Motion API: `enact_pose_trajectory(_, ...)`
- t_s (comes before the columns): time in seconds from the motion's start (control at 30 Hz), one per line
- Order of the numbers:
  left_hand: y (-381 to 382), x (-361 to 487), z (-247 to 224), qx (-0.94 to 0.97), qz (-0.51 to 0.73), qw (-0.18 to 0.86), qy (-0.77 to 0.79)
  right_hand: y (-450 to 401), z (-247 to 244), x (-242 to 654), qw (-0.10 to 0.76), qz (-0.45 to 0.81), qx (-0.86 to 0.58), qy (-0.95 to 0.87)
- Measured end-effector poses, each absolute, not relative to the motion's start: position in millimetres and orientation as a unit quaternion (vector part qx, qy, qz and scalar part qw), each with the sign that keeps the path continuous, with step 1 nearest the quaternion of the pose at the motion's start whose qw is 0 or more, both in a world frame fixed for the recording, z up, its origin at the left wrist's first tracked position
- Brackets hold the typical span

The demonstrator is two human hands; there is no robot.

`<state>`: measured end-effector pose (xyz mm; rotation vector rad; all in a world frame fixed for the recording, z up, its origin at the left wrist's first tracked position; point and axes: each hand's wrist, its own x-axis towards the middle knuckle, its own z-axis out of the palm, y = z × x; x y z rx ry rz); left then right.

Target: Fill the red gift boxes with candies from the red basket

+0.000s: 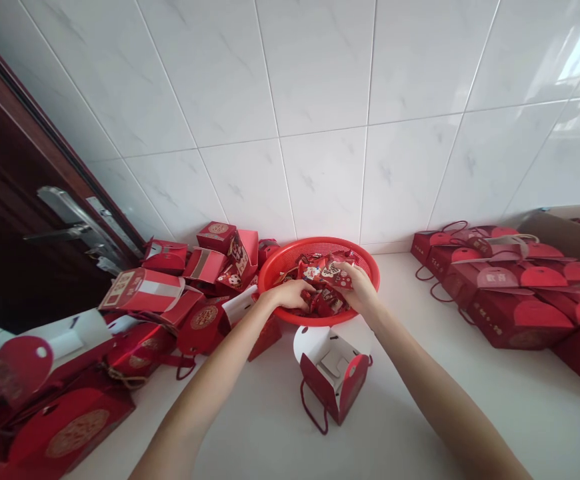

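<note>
Both of my hands reach into a round red plastic basket (270,260) heaped with small red wrapped packets (327,305). My right hand (359,283), at the basket's right side, is closed on a red printed packet (337,275) with pale lettering. My left hand (293,295) is at the left of the heap with its fingers curled down among the packets; their tips are hidden, so what they hold is unclear. Just in front of the basket stands a red gift box (337,383) with its flaps open, its white inside showing and a cord handle hanging down.
Red boxes, some folded shut and some open, are piled on the left of the white counter (390,427). Several closed red boxes (513,313) stand in rows on the right, beside a brown cardboard carton (560,230). A tiled wall (320,87) rises behind; a dark door (15,200) is at left.
</note>
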<state>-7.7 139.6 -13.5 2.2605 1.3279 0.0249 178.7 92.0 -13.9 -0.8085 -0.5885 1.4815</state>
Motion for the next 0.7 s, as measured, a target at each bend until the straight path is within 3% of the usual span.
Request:
enact_pose_trajectory(0.43, 133.5, -17.3, -4.9, 0.83, 0.036, 0.202, 0.518, 92.6, -12.3, 178.7, 0.618, 0.648, -0.368, -0.251)
enact_pose_trajectory(0.7, 127.8, -33.8, 1.4, 0.805, 0.151, 0.179, 0.544, 92.4, -11.7, 178.3, 0.616, 0.648, -0.373, -0.246)
